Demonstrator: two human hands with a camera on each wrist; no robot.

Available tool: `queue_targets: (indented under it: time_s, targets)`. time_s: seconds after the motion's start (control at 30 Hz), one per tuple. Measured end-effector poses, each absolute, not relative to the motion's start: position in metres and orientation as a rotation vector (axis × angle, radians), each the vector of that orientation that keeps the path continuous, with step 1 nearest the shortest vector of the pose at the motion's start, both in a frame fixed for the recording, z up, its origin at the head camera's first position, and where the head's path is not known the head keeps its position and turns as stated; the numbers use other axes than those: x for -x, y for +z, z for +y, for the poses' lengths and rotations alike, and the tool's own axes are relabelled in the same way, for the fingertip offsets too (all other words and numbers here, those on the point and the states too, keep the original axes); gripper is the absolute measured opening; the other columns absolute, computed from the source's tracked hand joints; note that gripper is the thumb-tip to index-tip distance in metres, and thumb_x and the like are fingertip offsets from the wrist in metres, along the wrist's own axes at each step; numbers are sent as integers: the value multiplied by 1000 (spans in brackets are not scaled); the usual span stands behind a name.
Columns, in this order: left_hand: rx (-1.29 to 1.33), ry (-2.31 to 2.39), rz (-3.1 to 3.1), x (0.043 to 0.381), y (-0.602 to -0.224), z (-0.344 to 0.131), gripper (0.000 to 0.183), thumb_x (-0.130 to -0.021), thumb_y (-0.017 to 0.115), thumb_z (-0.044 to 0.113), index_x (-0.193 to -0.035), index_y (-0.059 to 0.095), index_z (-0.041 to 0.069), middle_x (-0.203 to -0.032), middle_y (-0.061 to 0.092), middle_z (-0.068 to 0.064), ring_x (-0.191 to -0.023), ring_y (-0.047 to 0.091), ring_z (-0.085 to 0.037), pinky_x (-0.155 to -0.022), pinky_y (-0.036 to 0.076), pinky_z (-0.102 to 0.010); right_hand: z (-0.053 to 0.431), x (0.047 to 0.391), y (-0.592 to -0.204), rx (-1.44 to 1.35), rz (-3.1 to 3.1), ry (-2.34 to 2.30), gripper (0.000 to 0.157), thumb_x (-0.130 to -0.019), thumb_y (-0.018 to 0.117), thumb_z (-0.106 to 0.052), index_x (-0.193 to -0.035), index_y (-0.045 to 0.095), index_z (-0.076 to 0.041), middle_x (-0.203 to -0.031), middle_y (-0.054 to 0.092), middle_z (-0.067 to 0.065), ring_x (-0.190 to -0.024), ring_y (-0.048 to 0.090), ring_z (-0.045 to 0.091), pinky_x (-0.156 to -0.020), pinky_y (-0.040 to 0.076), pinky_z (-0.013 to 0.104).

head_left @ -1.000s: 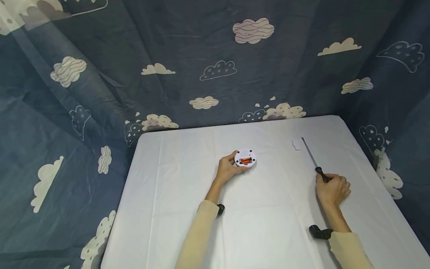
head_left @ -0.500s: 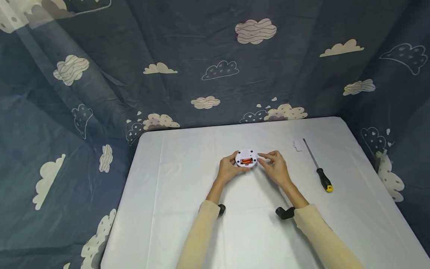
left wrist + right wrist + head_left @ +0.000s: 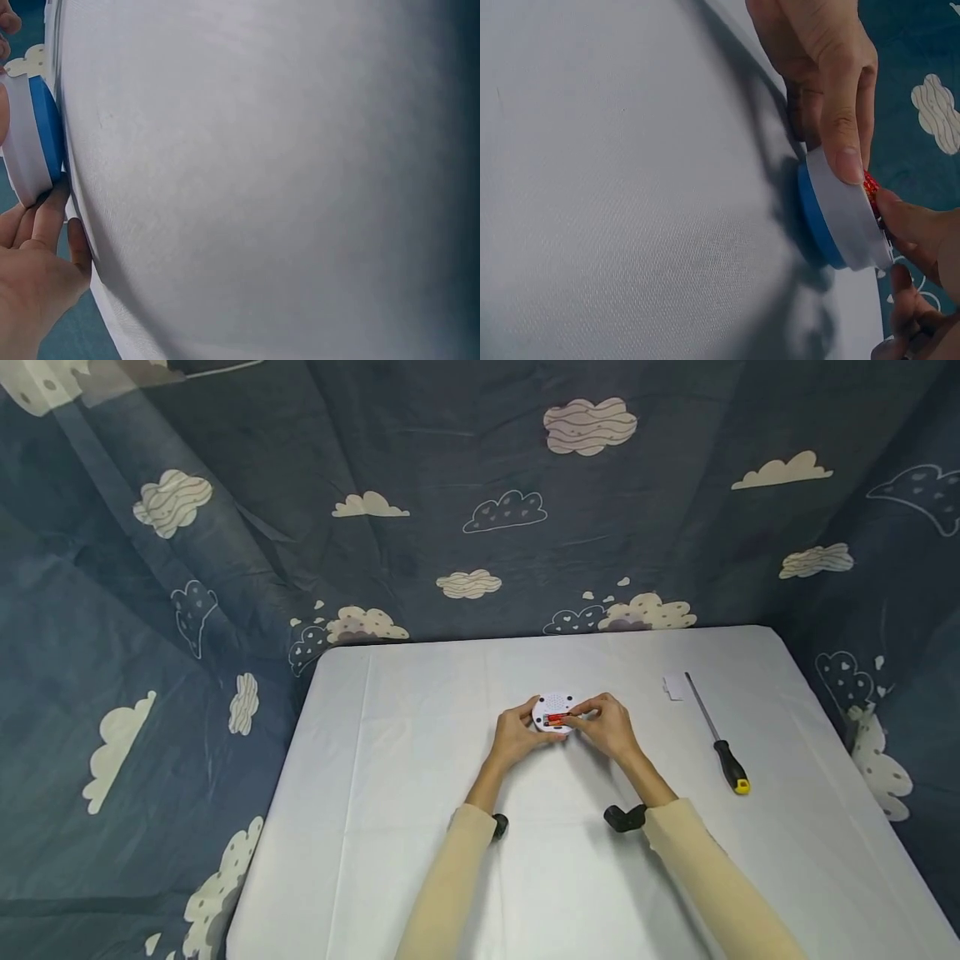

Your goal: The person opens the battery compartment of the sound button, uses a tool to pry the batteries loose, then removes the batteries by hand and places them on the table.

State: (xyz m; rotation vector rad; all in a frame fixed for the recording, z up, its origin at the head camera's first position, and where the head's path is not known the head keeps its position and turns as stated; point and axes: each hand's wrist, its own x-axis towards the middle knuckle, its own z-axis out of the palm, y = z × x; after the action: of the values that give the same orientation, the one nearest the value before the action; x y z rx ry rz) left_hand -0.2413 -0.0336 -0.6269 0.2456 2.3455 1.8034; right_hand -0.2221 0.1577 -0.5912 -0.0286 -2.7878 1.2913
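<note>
My left hand (image 3: 513,737) grips a round white device (image 3: 552,702) by its rim, thumb on the near side and fingers on the far side. Its perforated back faces up, with red-orange batteries (image 3: 556,720) showing in an uncovered compartment. The left wrist view shows the device's blue underside (image 3: 48,124) close over the table. My right hand (image 3: 611,727) reaches in from the right, thumb and index finger pinching the end of one battery. In the right wrist view the right thumb (image 3: 904,217) lies against a red battery (image 3: 871,184); the fingertips partly hide the compartment.
A screwdriver (image 3: 726,758) with a black and yellow handle lies on the white-covered table (image 3: 420,760), right of the hands. Near its tip lies a small white piece (image 3: 672,688), like a cover. Dark cloud-print curtains (image 3: 420,460) hang behind and beside the table.
The right hand let go of the screwdriver, leaving it on the table, and moved left to the device. Its fingers then went from the rim to the batteries. The left hand keeps its hold.
</note>
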Motion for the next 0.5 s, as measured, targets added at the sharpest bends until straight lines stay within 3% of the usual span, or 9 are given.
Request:
queue_targets:
  time_s: [0.17, 0.37, 0.5]
  targets:
    - [-259, 1813, 2326, 242, -631, -32, 92, -73, 95, 14, -151, 48, -3, -153, 53, -19, -140, 55, -24, -110, 52, -26, 163, 220, -591, 27, -2766, 1337, 23, -88, 85, -18, -99, 79, 1, -106, 67, 22, -95, 59, 32, -77, 43, 30]
    - [-245, 1800, 2328, 240, -630, -32, 93, -73, 95, 15, -151, 48, -2, -153, 54, -18, -139, 57, -23, -110, 52, -25, 174, 218, -590, 70, -2664, 1382, 23, -87, 85, -20, -99, 81, -1, -83, 55, 16, -80, 45, 24, -68, 33, 30]
    - [-225, 1804, 2332, 240, -627, -33, 91, -73, 95, 15, -151, 49, -1, -151, 56, -17, -136, 60, -22, -107, 54, -24, 187, 218, -588, 164, -2603, 1412, 26, -87, 85, -26, -99, 82, -3, -97, 69, 21, -86, 50, 23, -72, 37, 29]
